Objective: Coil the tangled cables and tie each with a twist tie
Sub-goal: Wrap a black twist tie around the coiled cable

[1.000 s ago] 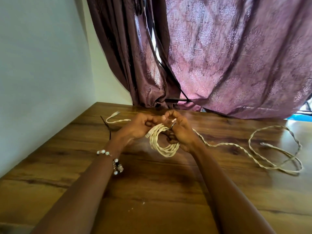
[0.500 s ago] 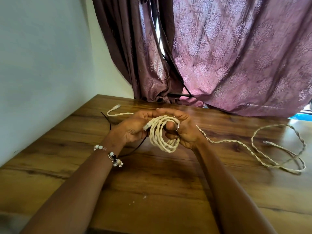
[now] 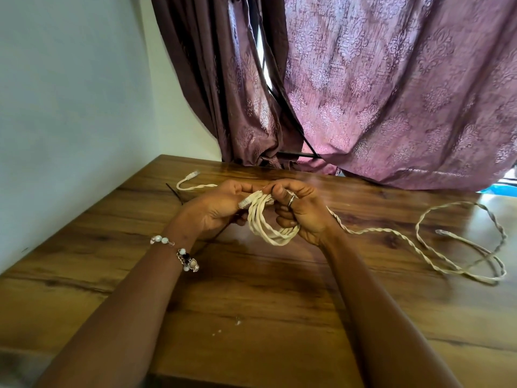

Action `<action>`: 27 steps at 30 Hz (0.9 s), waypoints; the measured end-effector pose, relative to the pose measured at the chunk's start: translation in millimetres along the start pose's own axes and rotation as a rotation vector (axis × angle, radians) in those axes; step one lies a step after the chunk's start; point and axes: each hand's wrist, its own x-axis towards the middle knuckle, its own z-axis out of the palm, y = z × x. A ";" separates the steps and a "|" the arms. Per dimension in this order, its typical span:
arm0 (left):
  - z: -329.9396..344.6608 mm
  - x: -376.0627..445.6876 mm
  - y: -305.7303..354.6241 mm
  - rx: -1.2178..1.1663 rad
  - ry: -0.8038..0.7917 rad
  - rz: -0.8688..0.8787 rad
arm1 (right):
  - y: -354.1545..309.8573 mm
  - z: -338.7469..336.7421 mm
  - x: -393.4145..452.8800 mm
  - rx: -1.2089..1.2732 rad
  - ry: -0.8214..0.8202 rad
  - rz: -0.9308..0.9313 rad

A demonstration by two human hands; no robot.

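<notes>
Half a second ago the coil of cream twisted cable [image 3: 268, 225] was spread open, a round ring facing up between the hands; now it is pressed narrower and hangs edge-on above the bench [image 3: 251, 317]. The right hand [image 3: 300, 211] grips its upper side with fingers curled round the strands, while the left hand [image 3: 215, 211] pinches the top near a plug end. That suggests winding has paused for tying — a thin dark strip, perhaps the tie, runs beneath the left hand. The loose cable tail [image 3: 458, 247] to the right remains uncoiled.
</notes>
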 end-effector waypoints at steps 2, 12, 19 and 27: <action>-13.1 -4.8 1.5 0.091 -0.032 -0.027 | -1.5 -3.9 -1.3 0.002 -0.001 -0.004; -48.3 -15.9 1.0 -0.468 -0.197 0.175 | -2.7 -19.8 -3.8 0.108 0.021 -0.036; -25.4 -0.4 3.8 -0.456 0.197 0.128 | 1.1 -23.4 -3.3 0.058 0.048 0.022; -21.7 7.1 8.4 -0.969 0.415 0.067 | -3.8 -18.5 -9.1 -0.174 -0.124 0.123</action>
